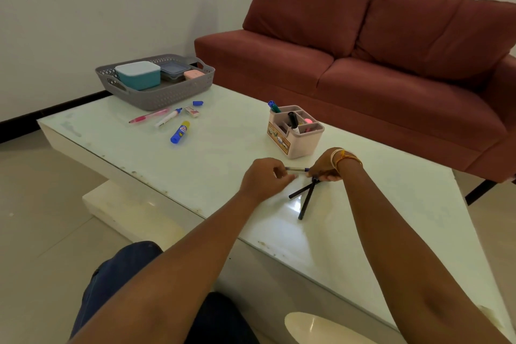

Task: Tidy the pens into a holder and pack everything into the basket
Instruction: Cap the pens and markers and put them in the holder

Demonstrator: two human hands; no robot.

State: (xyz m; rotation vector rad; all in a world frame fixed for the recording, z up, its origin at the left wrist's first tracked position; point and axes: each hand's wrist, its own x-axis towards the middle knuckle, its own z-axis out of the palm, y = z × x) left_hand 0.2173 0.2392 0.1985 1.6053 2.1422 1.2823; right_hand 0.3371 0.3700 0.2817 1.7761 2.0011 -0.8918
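A beige pen holder (pixel 295 134) stands mid-table with a black marker and other pens in it. Just in front of it, my left hand (pixel 265 179) and my right hand (pixel 325 166) meet over a blue pen (pixel 297 169), each pinching one end. My right hand also grips two black pens (pixel 304 197) that fan down onto the table. At the far left stands the grey basket (pixel 156 98), holding a teal box, a clear box and a pink case. In front of it lie a pink pen (pixel 149 116), a white marker (pixel 168 118), a glue stick (pixel 180 132), an eraser (pixel 192 112) and a blue cap (pixel 197 103).
The white glass-topped table (pixel 223 148) has chipped front edges. A dark red sofa (pixel 363 50) stands close behind it on the right. My knees sit below the table's front edge, and a cream rounded object (pixel 315 327) is at the bottom.
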